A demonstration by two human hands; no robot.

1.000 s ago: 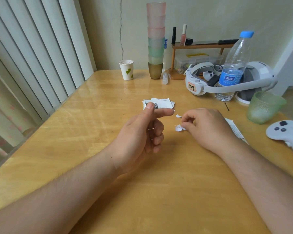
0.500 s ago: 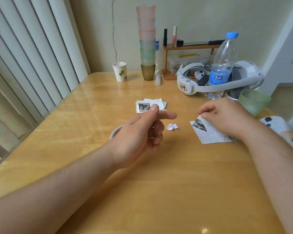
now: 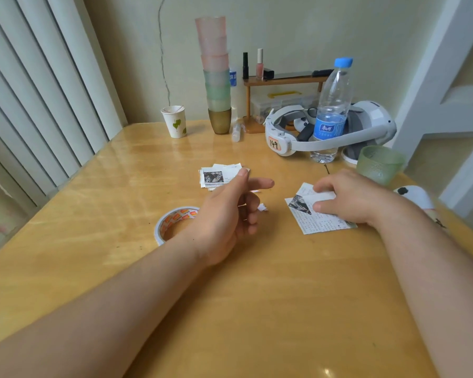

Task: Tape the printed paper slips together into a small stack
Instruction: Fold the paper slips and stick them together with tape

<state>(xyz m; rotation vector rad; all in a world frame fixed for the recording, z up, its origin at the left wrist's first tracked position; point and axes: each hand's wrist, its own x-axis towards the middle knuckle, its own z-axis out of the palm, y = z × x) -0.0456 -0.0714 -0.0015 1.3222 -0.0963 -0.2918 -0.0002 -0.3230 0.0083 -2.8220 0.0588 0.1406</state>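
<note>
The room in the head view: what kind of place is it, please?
Probably a room in a home, not a workshop: a wooden table beside window blinds, stacked plastic cups, and a small shelf holding nail polish.

The yellow wooden table [image 3: 257, 309] had a glossy, lacquered sheen. The printed white paper slips [image 3: 318, 223] looked matt and thin. The clear plastic water bottle [image 3: 332, 110] was smooth, the green tumbler [image 3: 378, 163] frosted and pebbled. The white tape roll [image 3: 172, 221] shone slightly, and the white plastic headset [image 3: 331, 132] looked satin-smooth.
</note>
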